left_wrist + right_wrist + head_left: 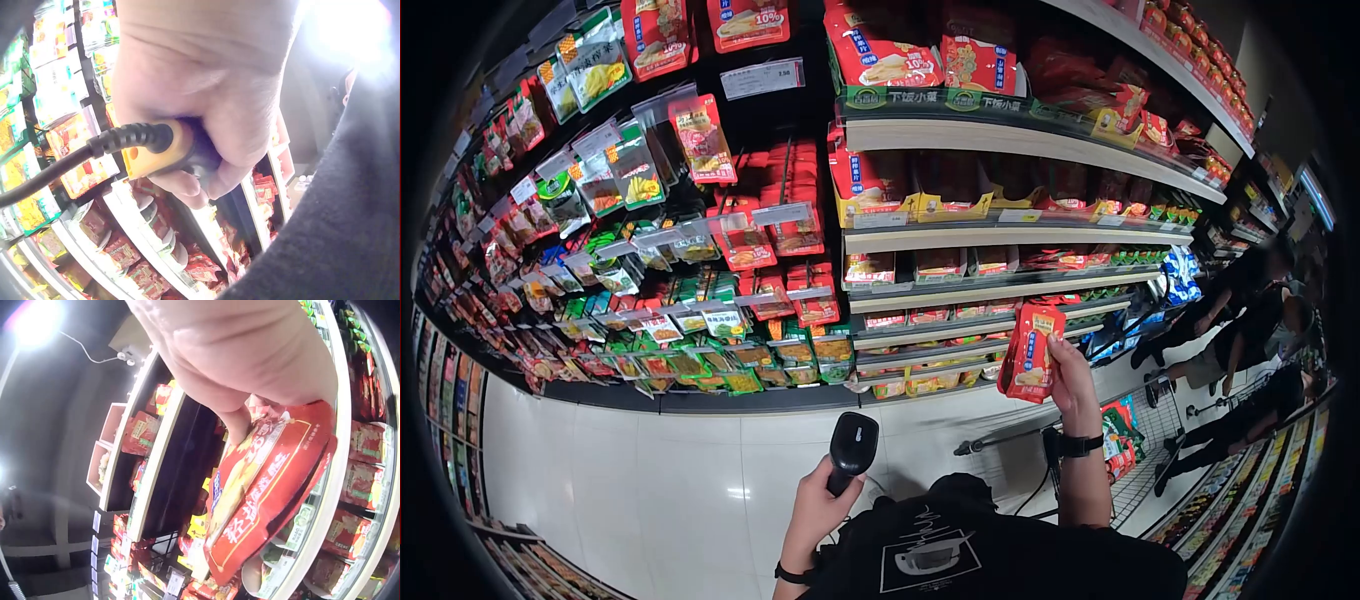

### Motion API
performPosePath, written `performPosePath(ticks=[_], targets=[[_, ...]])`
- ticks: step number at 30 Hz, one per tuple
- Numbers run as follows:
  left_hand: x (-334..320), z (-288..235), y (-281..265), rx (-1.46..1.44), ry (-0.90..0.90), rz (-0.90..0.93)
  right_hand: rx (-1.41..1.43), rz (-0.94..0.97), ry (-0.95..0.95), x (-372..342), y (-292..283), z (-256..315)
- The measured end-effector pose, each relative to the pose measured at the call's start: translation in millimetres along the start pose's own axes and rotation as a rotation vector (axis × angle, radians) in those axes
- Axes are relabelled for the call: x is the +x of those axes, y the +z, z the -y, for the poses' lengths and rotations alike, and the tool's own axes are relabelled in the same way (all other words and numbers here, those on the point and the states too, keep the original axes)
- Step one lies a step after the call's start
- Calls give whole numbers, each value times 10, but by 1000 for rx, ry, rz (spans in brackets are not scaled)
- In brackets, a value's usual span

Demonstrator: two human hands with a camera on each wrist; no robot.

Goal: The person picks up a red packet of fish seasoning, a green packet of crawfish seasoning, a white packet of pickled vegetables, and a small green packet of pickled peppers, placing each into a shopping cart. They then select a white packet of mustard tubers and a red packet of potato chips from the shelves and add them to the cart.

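Observation:
My left hand (pixel 822 503) grips the handle of a black handheld barcode scanner (pixel 855 445), its head pointing up toward the shelves. In the left wrist view the fingers wrap the scanner's handle, and a dark cable (pixel 56 169) runs out of its yellow-edged base (pixel 159 153). Off to the right, my right hand (pixel 1072 375) pinches a small stack of red food packets (pixel 1032 355) by one side, thumb on the front face. Seen from the right wrist, the red packets (pixel 269 494) hang from the fingers, with Chinese lettering and a pale food picture on the front.
Shelves (pixel 1000 240) of red packets face me, beside hooks hung with green and red packets (pixel 640 180) on the left. A wire shopping cart (pixel 1150 430) holding colourful packages stands at the right. Behind it are people in dark clothes (pixel 1250 320). Pale floor tiles (pixel 650 460) run below.

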State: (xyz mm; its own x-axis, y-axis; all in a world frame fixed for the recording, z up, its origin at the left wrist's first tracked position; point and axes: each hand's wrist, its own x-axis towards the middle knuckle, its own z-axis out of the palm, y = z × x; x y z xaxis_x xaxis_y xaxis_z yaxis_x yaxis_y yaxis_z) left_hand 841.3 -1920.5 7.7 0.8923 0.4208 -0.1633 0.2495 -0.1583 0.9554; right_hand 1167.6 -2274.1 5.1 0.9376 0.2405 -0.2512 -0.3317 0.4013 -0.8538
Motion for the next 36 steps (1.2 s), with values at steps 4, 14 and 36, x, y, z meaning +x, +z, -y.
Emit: performPosePath(ticks=[4,14,36], targets=[[63,-16,-95,17,40,10,-27,-30,7,-96,-111,-71],[205,68,-264,63,106,64,-17,-26,-74,-218,70,-84],[278,-110,-3,32,48,-72,-62,95,-63,239,276,71]])
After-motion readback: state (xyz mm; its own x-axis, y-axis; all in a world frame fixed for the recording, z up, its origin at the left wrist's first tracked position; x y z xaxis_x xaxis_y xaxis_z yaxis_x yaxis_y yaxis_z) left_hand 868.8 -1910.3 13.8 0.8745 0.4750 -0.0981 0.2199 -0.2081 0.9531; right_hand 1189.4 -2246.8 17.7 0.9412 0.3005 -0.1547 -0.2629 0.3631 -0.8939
